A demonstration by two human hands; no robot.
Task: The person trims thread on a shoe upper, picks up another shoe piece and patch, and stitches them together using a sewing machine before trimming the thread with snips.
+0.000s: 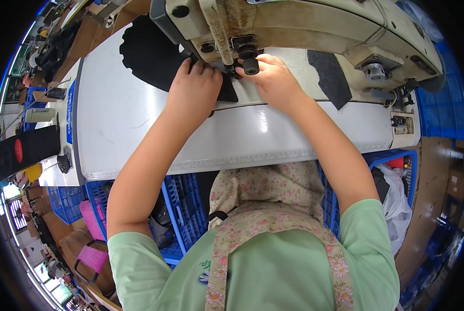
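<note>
Floral apron (273, 207) nearest; blue crates (182, 207) below table; machine head (294, 26) overhangs hands.

Your surface (138, 140) carries the sewing machine (304, 31) at its far edge. A fabric piece (149, 52) lies under your left hand (193, 90), left of the needle; your right hand (276, 83) rests just right of it. A second fabric piece (331, 78) lies farther right. Crates (185, 207) stand below the near edge.
</note>
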